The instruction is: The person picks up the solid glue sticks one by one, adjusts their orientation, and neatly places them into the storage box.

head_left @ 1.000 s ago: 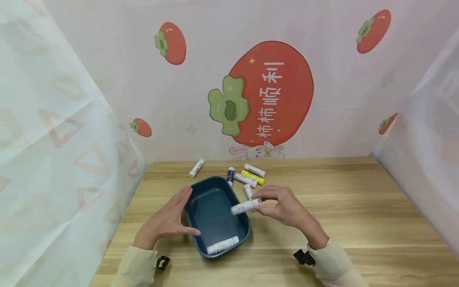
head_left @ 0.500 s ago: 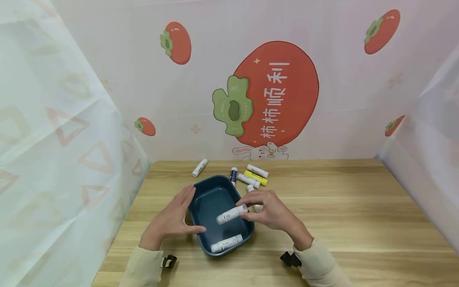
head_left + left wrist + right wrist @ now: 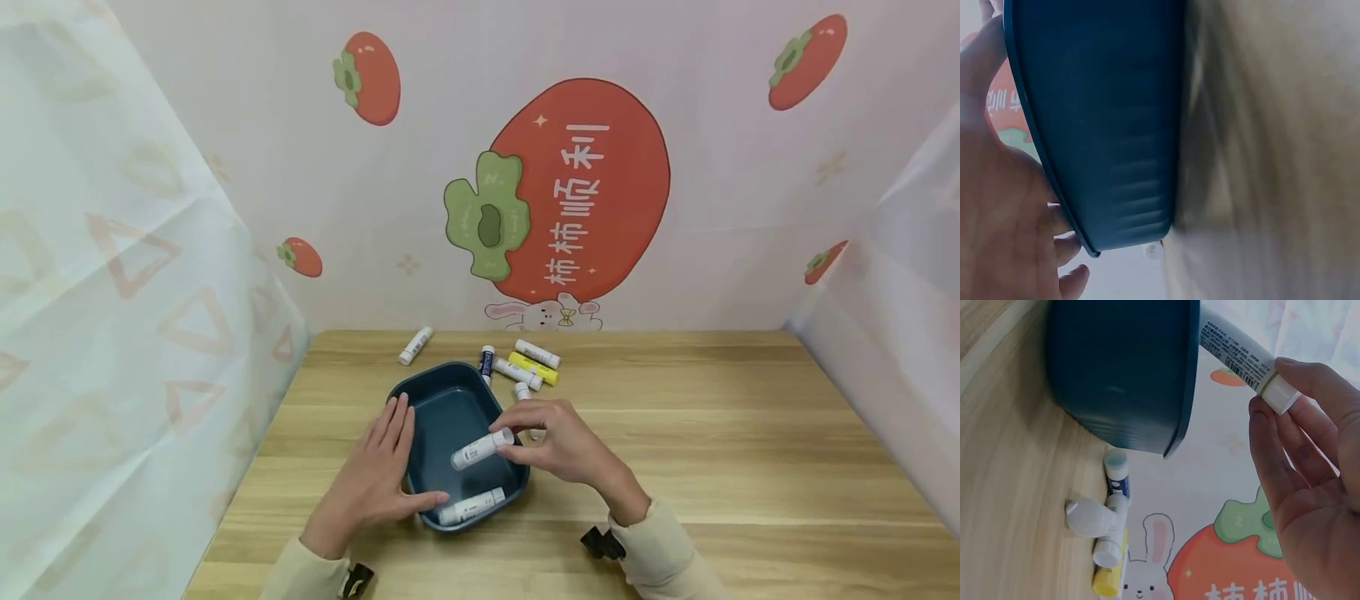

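Observation:
My right hand point(image 3: 558, 442) pinches a white glue stick point(image 3: 480, 450) by its capped end, between thumb and fingers. The glue stick is tilted over the inside of a dark blue plastic box point(image 3: 442, 417). Printed text and a barcode show on its label in the right wrist view. A second white glue stick point(image 3: 471, 507) lies in the box along its near wall. My left hand point(image 3: 375, 479) rests on the left rim of the box, its fingers straight and its thumb reaching over the near left corner. From the left wrist, the box wall point(image 3: 1097, 137) fills much of the view.
Behind the box lie a dark blue glue stick point(image 3: 487, 360), a yellow one point(image 3: 534, 367) and white ones point(image 3: 537, 353). Another white glue stick point(image 3: 522, 393) is partly hidden by my right hand. One more point(image 3: 416, 346) lies at the back left. A printed cloth point(image 3: 720, 250) hangs behind the wooden table point(image 3: 712, 433).
My right hand has carried the glue stick left, over the box. My left hand has slid slightly right over the rim, its thumb now nearer the glue stick inside.

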Demonstrator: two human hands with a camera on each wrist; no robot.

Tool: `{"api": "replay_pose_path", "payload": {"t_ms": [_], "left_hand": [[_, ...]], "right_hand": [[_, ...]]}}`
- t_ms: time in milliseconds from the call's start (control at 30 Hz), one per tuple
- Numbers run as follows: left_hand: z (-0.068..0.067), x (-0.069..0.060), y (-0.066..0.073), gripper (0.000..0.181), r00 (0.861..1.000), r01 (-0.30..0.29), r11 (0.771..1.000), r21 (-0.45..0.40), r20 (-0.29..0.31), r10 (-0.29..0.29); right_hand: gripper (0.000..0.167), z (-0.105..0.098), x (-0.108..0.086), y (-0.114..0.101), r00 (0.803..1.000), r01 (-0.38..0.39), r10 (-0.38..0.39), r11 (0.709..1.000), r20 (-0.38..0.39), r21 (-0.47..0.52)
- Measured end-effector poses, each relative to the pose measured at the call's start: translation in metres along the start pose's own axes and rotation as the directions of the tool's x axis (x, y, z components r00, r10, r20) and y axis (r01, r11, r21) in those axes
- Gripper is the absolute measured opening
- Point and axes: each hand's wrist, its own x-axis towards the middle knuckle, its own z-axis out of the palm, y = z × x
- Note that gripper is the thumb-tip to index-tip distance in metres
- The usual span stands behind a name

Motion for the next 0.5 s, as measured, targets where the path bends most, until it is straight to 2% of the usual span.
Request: {"api": "replay_pose_path", "payload": {"t_ms": [200, 500], "left_hand": [[0.004, -0.003, 0.001, 0.133, 1.0, 0.004, 1.0, -0.002, -0.007, -0.004], [0.005, -0.004, 0.0, 0.134, 1.0, -0.003, 1.0, -0.016, -0.007, 0.003]], "right_hand": [[0.023, 0.008, 0.002, 0.002, 0.997, -0.013, 0.012, 1.0, 0.071, 0.014], [0.024, 0.027, 0.006, 0.001, 0.983, -0.003, 0.01, 0.999, 0.182, -0.036]]}}
